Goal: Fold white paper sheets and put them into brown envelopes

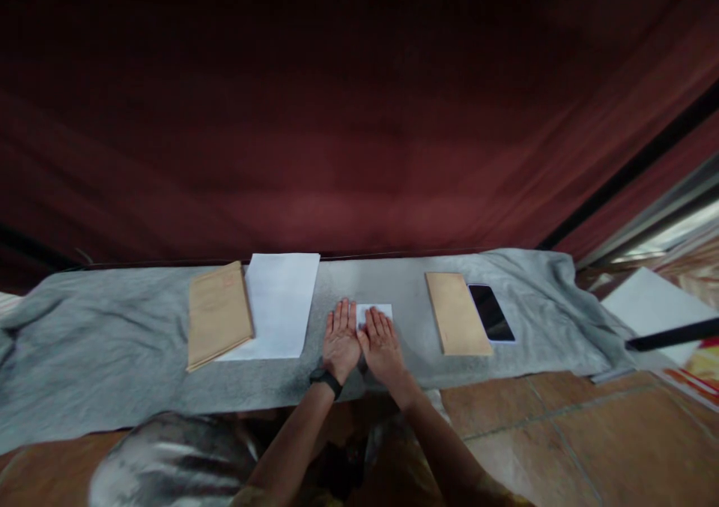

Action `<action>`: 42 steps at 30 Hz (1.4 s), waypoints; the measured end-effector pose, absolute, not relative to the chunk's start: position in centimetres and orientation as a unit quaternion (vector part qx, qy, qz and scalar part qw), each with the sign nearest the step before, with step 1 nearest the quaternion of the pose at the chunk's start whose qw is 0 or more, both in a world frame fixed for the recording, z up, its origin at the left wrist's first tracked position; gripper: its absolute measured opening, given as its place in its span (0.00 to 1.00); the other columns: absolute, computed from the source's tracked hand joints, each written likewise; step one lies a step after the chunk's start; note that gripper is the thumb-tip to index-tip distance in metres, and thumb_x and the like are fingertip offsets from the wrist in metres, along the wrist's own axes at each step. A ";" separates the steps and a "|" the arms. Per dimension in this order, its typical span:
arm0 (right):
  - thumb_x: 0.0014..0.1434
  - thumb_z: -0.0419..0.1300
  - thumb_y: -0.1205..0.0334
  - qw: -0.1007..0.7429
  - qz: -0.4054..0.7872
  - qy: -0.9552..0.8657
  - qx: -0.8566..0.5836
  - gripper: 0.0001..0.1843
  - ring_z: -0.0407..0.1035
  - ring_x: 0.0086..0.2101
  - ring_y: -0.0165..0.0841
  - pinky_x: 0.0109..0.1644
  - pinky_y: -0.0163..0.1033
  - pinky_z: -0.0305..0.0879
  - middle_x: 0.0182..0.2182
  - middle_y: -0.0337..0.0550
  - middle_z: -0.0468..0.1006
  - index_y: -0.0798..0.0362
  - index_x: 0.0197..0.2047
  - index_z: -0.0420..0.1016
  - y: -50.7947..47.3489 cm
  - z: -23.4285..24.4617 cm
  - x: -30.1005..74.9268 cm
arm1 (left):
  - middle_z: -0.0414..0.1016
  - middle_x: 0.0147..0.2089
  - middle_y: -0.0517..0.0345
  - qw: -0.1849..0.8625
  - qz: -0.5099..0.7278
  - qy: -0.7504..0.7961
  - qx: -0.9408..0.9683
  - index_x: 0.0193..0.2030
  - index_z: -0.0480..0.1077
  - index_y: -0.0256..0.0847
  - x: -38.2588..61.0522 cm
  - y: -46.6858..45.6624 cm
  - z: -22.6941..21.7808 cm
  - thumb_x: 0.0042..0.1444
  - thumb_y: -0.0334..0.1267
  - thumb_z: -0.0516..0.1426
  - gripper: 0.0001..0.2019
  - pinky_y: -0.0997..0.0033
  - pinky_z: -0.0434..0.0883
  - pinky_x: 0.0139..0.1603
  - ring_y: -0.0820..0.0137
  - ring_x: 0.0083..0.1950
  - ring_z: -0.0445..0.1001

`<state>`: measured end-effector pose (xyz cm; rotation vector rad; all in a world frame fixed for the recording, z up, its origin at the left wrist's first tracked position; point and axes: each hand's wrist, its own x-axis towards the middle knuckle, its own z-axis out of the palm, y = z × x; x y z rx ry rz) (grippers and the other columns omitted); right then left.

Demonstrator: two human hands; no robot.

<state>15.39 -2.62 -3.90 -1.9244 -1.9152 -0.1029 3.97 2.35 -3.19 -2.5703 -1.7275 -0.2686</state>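
A small white piece of paper (385, 310), seemingly folded, lies on the grey cloth (371, 275) in front of me. My right hand (384, 348) rests flat over it, fingers stretched out, hiding most of its near part. Just beside the paper's left edge is my left hand (341, 348), open with its fingers extended and its palm seemingly turned up. A dark watch (326, 380) is on the left wrist. Between the two hands there is only a narrow gap near the thumbs.
To the left, brown envelopes (219, 316) overlap white paper sheets (284, 305). Rightward lie another brown envelope (457, 314) and a dark-screened phone (492, 313). A dark red curtain (359, 155) hangs behind the cloth; floor tiles (533, 432) show in front. A black bar (674, 336) juts in from the right.
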 end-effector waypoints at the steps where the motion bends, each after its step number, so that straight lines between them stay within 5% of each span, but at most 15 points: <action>1: 0.74 0.45 0.54 0.210 -0.045 -0.689 -0.692 0.29 0.55 0.68 0.43 0.70 0.50 0.52 0.68 0.55 0.63 0.62 0.70 0.61 -2.7 -4.0 15.6 | 0.47 0.77 0.42 0.016 -0.090 -0.556 -0.826 0.74 0.52 0.31 4.0 2.4 -3.3 0.68 0.40 0.45 0.29 0.51 0.49 0.75 0.57 0.78 0.46; 11: 0.74 0.45 0.52 0.198 -0.076 -0.676 -0.706 0.31 0.56 0.67 0.44 0.70 0.52 0.50 0.68 0.56 0.61 0.62 0.72 0.56 -3.3 -4.3 19.9 | 0.55 0.74 0.37 0.018 -0.137 -0.571 -0.809 0.73 0.53 0.27 4.4 2.5 -3.2 0.70 0.51 0.41 0.33 0.53 0.54 0.74 0.56 0.76 0.51; 21: 0.73 0.46 0.51 0.195 -0.056 -0.663 -0.721 0.32 0.56 0.67 0.44 0.71 0.52 0.48 0.69 0.54 0.60 0.60 0.72 0.55 -3.2 -4.1 19.6 | 0.58 0.73 0.37 0.042 -0.176 -0.563 -0.807 0.72 0.56 0.28 1.7 0.8 -2.7 0.71 0.47 0.40 0.31 0.49 0.57 0.72 0.55 0.75 0.54; 27: 0.73 0.46 0.53 0.176 -0.029 -0.662 -0.728 0.32 0.53 0.69 0.43 0.71 0.52 0.47 0.70 0.55 0.57 0.62 0.72 0.55 -3.1 -4.0 19.8 | 0.56 0.75 0.53 0.030 -0.141 -0.482 -0.864 0.72 0.59 0.42 2.8 -3.2 -2.3 0.70 0.43 0.44 0.26 0.50 0.56 0.73 0.59 0.76 0.52; 42: 0.73 0.43 0.52 0.148 -0.007 -0.663 -0.734 0.32 0.51 0.69 0.41 0.72 0.53 0.44 0.70 0.58 0.56 0.61 0.73 0.52 -3.6 -2.4 19.2 | 0.55 0.75 0.52 0.014 -0.109 -0.476 -0.872 0.72 0.58 0.53 2.6 -4.1 -1.3 0.69 0.44 0.47 0.25 0.47 0.53 0.73 0.57 0.76 0.52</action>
